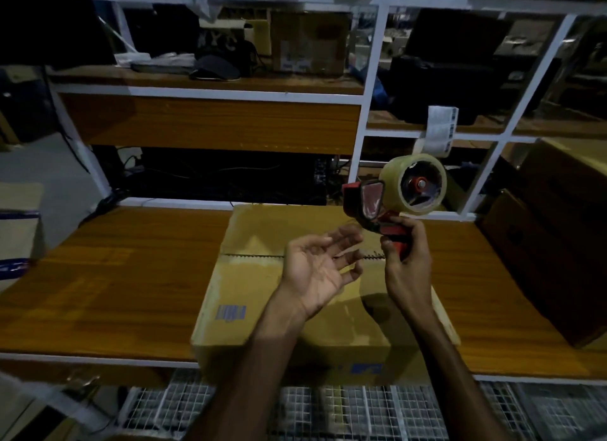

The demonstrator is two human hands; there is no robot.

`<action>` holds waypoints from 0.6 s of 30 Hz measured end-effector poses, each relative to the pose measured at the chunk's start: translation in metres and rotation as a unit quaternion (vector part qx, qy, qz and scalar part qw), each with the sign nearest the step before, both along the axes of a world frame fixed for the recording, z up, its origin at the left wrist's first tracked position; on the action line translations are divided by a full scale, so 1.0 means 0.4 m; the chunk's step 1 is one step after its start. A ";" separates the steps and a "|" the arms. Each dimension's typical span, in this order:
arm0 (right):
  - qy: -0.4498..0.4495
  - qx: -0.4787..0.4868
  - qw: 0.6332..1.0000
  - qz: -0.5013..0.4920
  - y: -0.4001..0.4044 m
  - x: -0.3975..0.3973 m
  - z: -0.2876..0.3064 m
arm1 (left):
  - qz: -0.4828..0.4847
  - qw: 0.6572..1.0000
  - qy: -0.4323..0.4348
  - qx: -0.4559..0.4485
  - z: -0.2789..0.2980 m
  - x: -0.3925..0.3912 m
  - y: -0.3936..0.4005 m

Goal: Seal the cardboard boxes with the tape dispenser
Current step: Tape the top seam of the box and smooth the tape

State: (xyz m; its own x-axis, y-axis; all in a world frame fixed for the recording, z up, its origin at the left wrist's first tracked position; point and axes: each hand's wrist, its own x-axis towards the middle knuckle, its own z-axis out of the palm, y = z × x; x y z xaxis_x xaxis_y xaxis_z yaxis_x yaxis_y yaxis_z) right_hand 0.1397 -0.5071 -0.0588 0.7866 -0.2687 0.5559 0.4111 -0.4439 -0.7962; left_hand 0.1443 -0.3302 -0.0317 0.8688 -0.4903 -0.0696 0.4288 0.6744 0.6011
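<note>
Our right hand (405, 256) curls around the red tape dispenser (394, 197) handle above the closed cardboard box (262, 276) on the tabletop (115, 276), our left hand (315, 266) spread empty beside it, so we should free the tape end before pressing it onto the seam, contents unseen.

The left hand (323, 270) is blurred, and both arms hide part of the box (262, 293). At 9 o'clock another carton (19, 230) is cut by the edge. Shelf items at 12 o'clock are too dark to tell.
</note>
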 end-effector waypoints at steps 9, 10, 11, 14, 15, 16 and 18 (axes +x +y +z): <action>-0.032 -0.005 0.999 -0.003 0.164 0.046 -0.001 | 0.040 0.990 0.048 0.127 0.030 0.059 0.150; -0.032 -0.001 0.999 0.001 0.183 0.048 -0.004 | 0.040 0.990 0.051 0.126 0.025 0.062 0.170; -0.034 -0.004 0.999 0.003 0.200 0.049 -0.006 | 0.041 0.990 0.053 0.127 0.022 0.066 0.191; -0.042 -0.032 0.999 0.008 0.250 0.051 -0.013 | 0.053 0.987 0.049 0.147 0.019 0.080 0.258; -0.041 -0.040 0.998 0.005 0.264 0.055 -0.016 | 0.056 0.985 0.043 0.157 0.020 0.085 0.280; -0.040 -0.048 0.998 0.001 0.278 0.061 -0.019 | 0.058 0.983 0.034 0.168 0.018 0.092 0.303; -0.044 -0.067 0.997 -0.002 0.304 0.076 -0.027 | 0.067 0.979 0.013 0.194 0.014 0.105 0.348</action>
